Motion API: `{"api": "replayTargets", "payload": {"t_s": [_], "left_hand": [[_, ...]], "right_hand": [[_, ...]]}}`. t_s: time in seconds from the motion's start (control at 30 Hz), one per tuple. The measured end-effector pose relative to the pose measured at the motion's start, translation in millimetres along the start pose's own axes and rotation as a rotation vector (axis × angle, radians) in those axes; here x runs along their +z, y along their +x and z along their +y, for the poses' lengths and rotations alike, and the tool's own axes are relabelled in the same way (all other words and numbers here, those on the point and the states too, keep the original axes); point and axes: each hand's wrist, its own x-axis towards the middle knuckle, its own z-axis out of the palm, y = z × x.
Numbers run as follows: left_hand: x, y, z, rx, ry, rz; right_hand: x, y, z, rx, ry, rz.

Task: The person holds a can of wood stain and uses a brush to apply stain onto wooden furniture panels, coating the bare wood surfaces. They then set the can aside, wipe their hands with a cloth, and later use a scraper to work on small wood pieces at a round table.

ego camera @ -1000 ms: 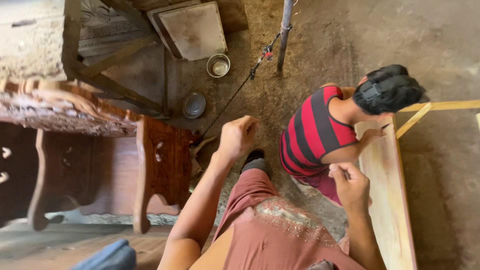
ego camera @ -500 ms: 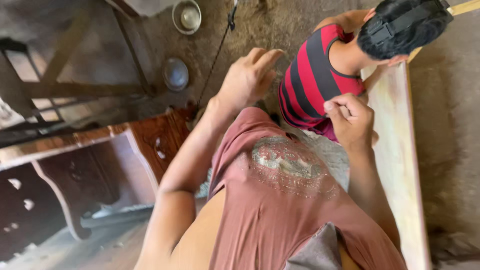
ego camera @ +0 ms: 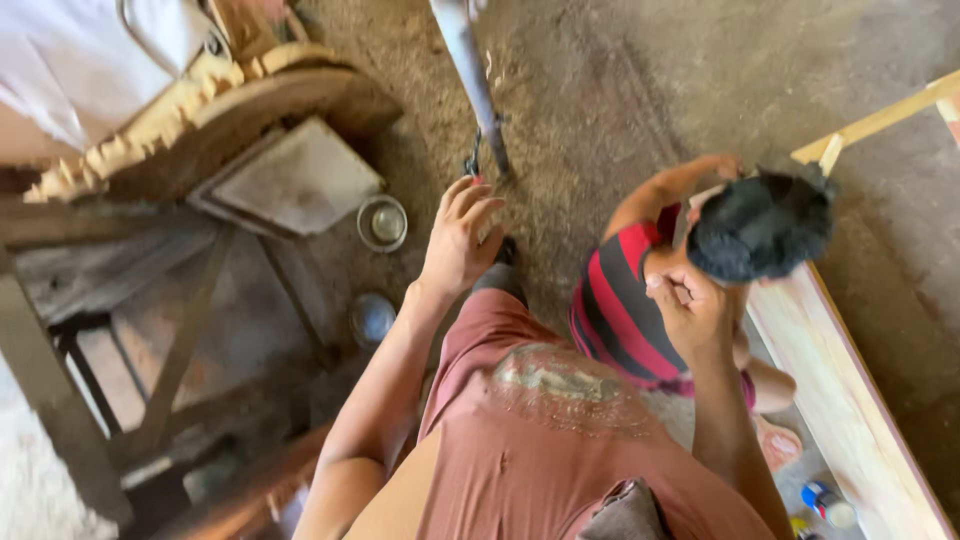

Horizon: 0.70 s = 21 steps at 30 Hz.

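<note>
Over a sawdust-strewn floor [ego camera: 620, 90], seen from above, two bare hands are held out in front of a body clothed in reddish-brown. The left hand [ego camera: 458, 238] is raised with its fingers spread loosely apart and nothing gripped; it hangs just below a grey pole [ego camera: 470, 70] that slants down to the ground, near it but not clearly touching. The right hand [ego camera: 690, 310] is curled with the fingers drawn together; whether something small is pinched inside cannot be told from this view. It is held just above a long pale wooden board [ego camera: 850, 410], which lies along the right side with its edge framed by a thin strip. Beside that board a second person in a red and black striped shirt [ego camera: 615, 300] is crouched, head bent towards the wood, one arm stretched to the board's far end. The work judged to be in hand is attention to the board, with the closed right hand poised over it and no contact made. Any move onto the board would call for care around the crouched person's head. To the left, a small metal bowl [ego camera: 383, 222], a flat square slab [ego camera: 290, 180] and dark wooden furniture frames [ego camera: 150, 350] are set on the ground.
</note>
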Motion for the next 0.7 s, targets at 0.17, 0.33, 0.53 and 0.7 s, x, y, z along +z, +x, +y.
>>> {"api": "replayTargets", "payload": {"t_s": [0.17, 0.33, 0.53, 0.7], "left_hand": [[-18, 117, -95, -0.257, -0.145, -0.149], [-25, 199, -116, -0.021, -0.292, -0.259], [32, 246, -137, -0.05, -0.371, -0.158], [95, 277, -165, 0.085, -0.359, -0.121]], "right_hand": [[72, 117, -31, 0.045, -0.138, 0.122], [111, 199, -88, -0.25, -0.093, 0.062], [115, 285, -86, -0.299, -0.25, 0.026], [107, 363, -49, -0.268, -0.319, 0.006]]}}
